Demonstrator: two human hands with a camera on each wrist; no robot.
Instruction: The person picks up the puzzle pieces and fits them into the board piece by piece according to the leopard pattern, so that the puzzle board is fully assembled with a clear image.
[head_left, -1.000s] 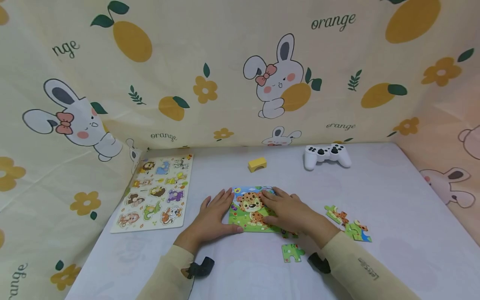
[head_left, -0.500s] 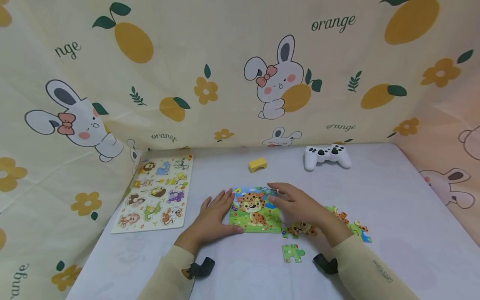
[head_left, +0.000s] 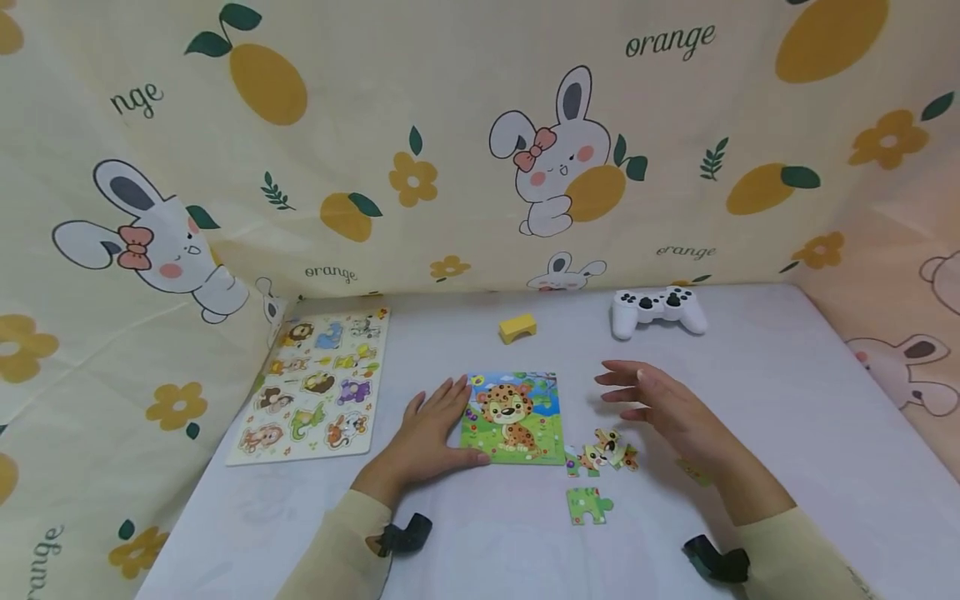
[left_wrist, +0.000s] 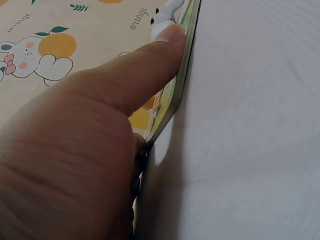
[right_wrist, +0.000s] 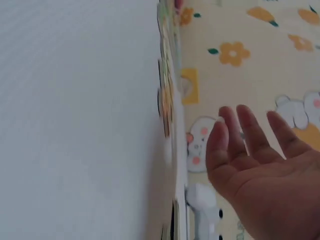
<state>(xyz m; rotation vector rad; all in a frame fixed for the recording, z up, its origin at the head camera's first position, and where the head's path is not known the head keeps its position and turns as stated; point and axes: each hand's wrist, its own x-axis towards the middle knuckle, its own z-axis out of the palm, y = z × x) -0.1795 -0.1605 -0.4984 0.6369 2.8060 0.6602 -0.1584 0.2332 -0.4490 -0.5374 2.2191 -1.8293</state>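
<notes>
The left hand, straight-fingered, seems to steady the blue-and-green, apparently wooden, square leopard board between the hands; the right hand hovers empty, fingers relaxed, at the board's 3 o'clock. The next move probably calls for pinching the flat green jigsaw piece at 4:30. The board's picture points head-first to 12 o'clock; no clear long axis shows.

The white table bears an animal board at left, a leopard puzzle near the middle, loose puzzle pieces to its right, and, toward the back, a yellow block and white game controller.
</notes>
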